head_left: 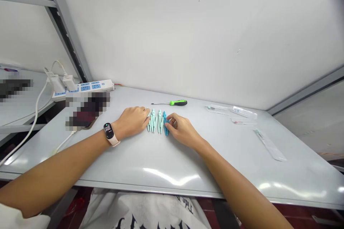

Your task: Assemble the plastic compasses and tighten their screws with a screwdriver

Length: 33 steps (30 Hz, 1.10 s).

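Note:
Several drawing compasses stand in a row on the table, points toward me and lying flat. At the left end, a mint-green compass point(148, 126) is partly covered by my left hand point(133, 121), whose bent fingers are closed at its edge. Beside it lie a second mint-green compass point(153, 122) and, after a small gap, a third mint-green compass point(160, 122). A blue compass point(165, 124) is at the right end. My right hand point(181, 128) has its thumb and fingers closed on the blue one's right side.
Behind the row lies a green-and-black screwdriver point(178, 103). Clear plastic sleeves point(270, 146) are spread at the right. A power strip point(91, 86) with plugged-in chargers stands at the back left, near a blurred-out object point(90, 111) with a white cable point(64, 142).

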### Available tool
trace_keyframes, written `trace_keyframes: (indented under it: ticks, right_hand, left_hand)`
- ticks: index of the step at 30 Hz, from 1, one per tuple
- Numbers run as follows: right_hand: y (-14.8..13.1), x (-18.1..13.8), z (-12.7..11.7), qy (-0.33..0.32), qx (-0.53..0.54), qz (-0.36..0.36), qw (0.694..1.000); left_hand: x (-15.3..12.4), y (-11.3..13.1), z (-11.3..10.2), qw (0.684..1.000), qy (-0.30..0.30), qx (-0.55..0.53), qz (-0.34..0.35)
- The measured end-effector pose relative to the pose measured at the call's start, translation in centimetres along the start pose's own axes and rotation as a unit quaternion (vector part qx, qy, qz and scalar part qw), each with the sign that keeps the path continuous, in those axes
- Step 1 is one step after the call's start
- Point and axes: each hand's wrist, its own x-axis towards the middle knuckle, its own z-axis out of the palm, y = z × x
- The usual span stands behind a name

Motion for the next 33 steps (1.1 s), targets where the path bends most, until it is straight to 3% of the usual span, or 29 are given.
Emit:
trace_keyframes:
  ticks: [33]
  right_hand:
    - [-0.02, 0.05, -0.04, -0.002, -0.003, -0.001, 1.0]
  left_hand:
    - [0.02, 0.1, -0.28, 1.0, -0.012, -0.013, -0.01]
